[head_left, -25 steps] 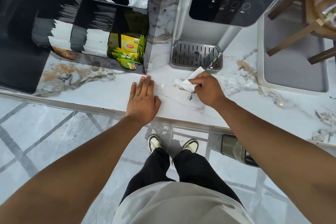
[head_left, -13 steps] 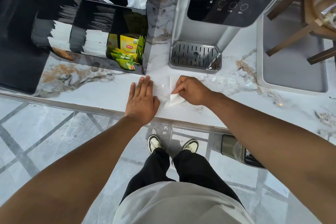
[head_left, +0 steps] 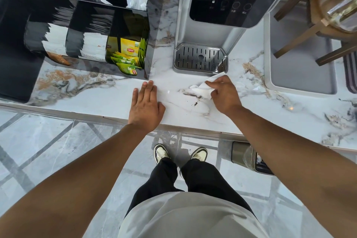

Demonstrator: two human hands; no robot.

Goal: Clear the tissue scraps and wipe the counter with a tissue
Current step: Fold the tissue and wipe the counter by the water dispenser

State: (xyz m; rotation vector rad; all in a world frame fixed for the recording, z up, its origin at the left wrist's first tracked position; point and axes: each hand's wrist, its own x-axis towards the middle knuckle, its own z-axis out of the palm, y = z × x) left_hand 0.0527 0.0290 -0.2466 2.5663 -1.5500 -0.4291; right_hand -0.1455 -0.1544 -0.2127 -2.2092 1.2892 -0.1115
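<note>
My right hand (head_left: 224, 94) presses a crumpled white tissue (head_left: 202, 88) onto the white marble counter (head_left: 96, 98), just in front of the water dispenser's drip tray. Dark crumbs (head_left: 197, 101) lie on the counter right below the tissue. My left hand (head_left: 145, 104) rests flat on the counter near its front edge, fingers together, holding nothing. A small clear scrap (head_left: 257, 88) lies to the right of my right hand.
A water dispenser (head_left: 218, 15) with a metal drip tray (head_left: 200, 58) stands behind my hands. A black organiser (head_left: 87, 31) with sachets and yellow tea bags sits at the left. A grey tray (head_left: 299, 71) holds a wooden stand at the right. A bin (head_left: 243, 155) is on the floor.
My right hand has swept the tissue from beside my left hand back to the right, toward the drip tray. The dark crumbs show again. My left hand has stayed put.
</note>
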